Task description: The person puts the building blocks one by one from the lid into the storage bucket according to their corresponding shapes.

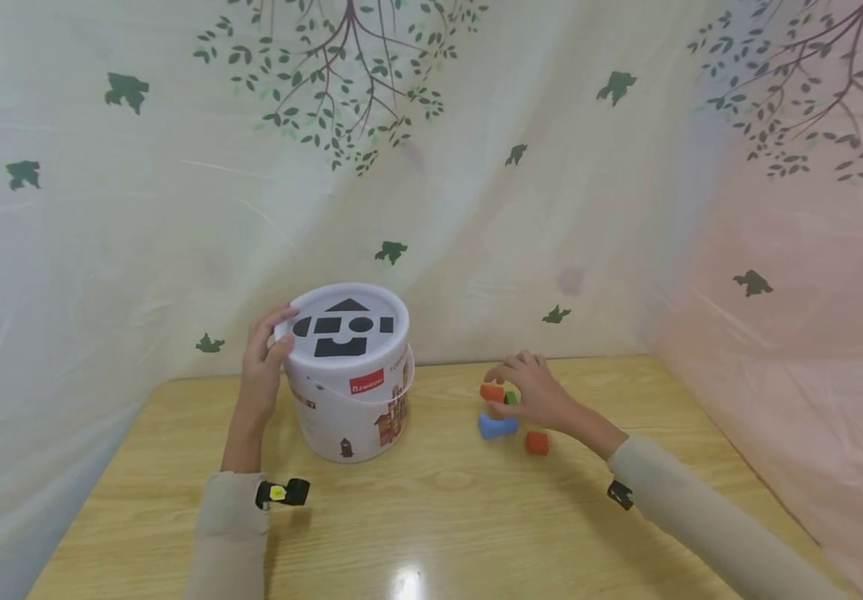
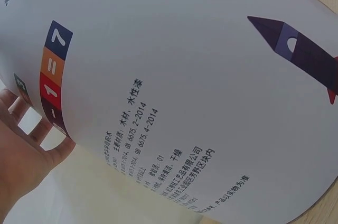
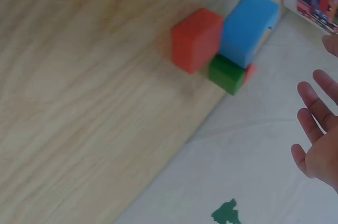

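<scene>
**Blocks sat right under the right fingers, bucket steadied on the left**

Blocks first: the right hand [image 1: 535, 392] hovered over the orange block [image 1: 491, 392], fingers loosely spread and curved down, closing on nothing that showed. Green block [image 1: 511, 397] lay just beside it, blue block [image 1: 497, 427] nearer the person, red block [image 1: 537, 442] beyond that. All sat right of the bucket [image 1: 349, 392], so the right hand was far closer. Left hand [image 1: 265, 367] held the bucket's rim.

The right wrist view showed the blue block's [image 3: 247, 28] arched notch; the left wrist view showed only the bucket's printed wall [image 2: 174, 102].
</scene>
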`<state>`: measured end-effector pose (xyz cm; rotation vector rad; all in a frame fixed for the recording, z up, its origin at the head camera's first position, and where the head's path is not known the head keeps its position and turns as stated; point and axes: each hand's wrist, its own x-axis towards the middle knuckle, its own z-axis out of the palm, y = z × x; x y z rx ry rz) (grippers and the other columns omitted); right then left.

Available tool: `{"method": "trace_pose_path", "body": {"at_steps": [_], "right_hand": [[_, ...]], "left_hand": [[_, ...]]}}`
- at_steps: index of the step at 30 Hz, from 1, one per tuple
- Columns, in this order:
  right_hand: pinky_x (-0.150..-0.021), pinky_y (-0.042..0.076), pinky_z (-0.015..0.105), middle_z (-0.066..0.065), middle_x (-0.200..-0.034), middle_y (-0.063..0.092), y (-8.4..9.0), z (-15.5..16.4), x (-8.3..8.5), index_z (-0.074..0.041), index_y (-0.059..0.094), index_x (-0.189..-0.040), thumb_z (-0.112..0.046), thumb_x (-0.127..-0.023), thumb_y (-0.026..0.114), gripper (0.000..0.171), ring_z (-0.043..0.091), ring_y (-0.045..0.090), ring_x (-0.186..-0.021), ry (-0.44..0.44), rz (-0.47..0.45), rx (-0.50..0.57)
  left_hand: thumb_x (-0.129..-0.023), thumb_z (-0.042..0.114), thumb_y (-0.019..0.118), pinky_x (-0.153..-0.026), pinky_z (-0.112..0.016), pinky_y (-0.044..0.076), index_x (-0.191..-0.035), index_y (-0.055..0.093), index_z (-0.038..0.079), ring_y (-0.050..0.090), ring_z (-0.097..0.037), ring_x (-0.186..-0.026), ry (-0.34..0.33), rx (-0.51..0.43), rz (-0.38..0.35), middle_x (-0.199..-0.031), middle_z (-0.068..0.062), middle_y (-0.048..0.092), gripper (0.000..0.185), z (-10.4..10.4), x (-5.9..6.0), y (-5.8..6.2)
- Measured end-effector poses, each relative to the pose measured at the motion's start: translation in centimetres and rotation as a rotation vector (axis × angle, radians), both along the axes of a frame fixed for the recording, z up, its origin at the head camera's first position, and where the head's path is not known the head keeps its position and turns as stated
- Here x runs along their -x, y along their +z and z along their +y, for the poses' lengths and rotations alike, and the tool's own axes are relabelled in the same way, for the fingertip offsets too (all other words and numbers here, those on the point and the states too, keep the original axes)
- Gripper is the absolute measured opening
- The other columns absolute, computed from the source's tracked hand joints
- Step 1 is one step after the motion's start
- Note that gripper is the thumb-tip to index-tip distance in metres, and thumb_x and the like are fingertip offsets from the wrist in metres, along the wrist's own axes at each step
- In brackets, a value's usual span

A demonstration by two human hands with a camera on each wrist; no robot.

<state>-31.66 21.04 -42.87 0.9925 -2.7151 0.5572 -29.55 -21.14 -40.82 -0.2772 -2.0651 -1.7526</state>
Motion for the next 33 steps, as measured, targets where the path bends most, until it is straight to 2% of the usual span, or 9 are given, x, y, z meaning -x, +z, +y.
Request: {"method": "trace_pose_path", "body": {"at_steps": [5,9,13,21,33], "right_hand": [[-0.094,0.037,0.056,0.01,-0.111,0.071,-1.4,1.4,0.0,-0.006,0.072,-0.115,-0.025,-0.082,0.085,0.04,0.029,0.052,-0.108,0.043,0.008,-0.047],[-0.09,0.038,0.053,0.01,-0.109,0.072,-2.3,2.3,0.2,-0.007,0.073,-0.111,-0.024,-0.079,0.087,0.039,0.024,0.05,-0.1,0.074,0.009,-0.066],[-0.091,0.039,0.054,0.008,-0.105,0.073,-3.0,2.8,0.5,-0.008,0.073,-0.11,-0.023,-0.077,0.088,0.039,0.023,0.051,-0.1,0.088,0.023,-0.067],[-0.09,0.037,0.05,0.003,-0.097,0.07,-4.0,3.6,1.3,-0.015,0.074,-0.102,-0.023,-0.078,0.087,0.029,0.019,0.05,-0.096,0.067,0.0,-0.078],[-0.091,0.036,0.052,-0.002,-0.095,0.066,-4.2,4.2,1.9,-0.014,0.074,-0.102,-0.022,-0.079,0.086,0.028,0.021,0.05,-0.1,0.036,-0.049,-0.086]], "left_hand": [[-0.103,0.029,0.048,-0.123,-0.066,0.019,-0.147,0.052,0.013,0.022,-0.026,-0.154,0.009,-0.009,-0.005,-0.163,0.001,0.031,0.046,-0.1,0.0,0.1],[-0.103,0.029,0.049,-0.122,-0.066,0.02,-0.146,0.052,0.013,0.022,-0.026,-0.154,0.015,-0.01,-0.003,-0.162,0.0,0.031,0.046,-0.2,0.1,0.2],[-0.103,0.028,0.049,-0.122,-0.065,0.021,-0.146,0.052,0.012,0.023,-0.026,-0.153,0.018,-0.012,0.007,-0.161,0.0,0.032,0.046,-0.2,0.2,0.1],[-0.103,0.027,0.048,-0.121,-0.066,0.024,-0.147,0.051,0.013,0.023,-0.026,-0.153,0.02,-0.004,-0.002,-0.163,0.0,0.031,0.047,-0.1,0.6,-0.1],[-0.103,0.028,0.048,-0.121,-0.065,0.025,-0.147,0.051,0.012,0.023,-0.025,-0.152,0.016,0.002,0.003,-0.163,-0.001,0.03,0.047,0.2,0.9,-0.3]]}}
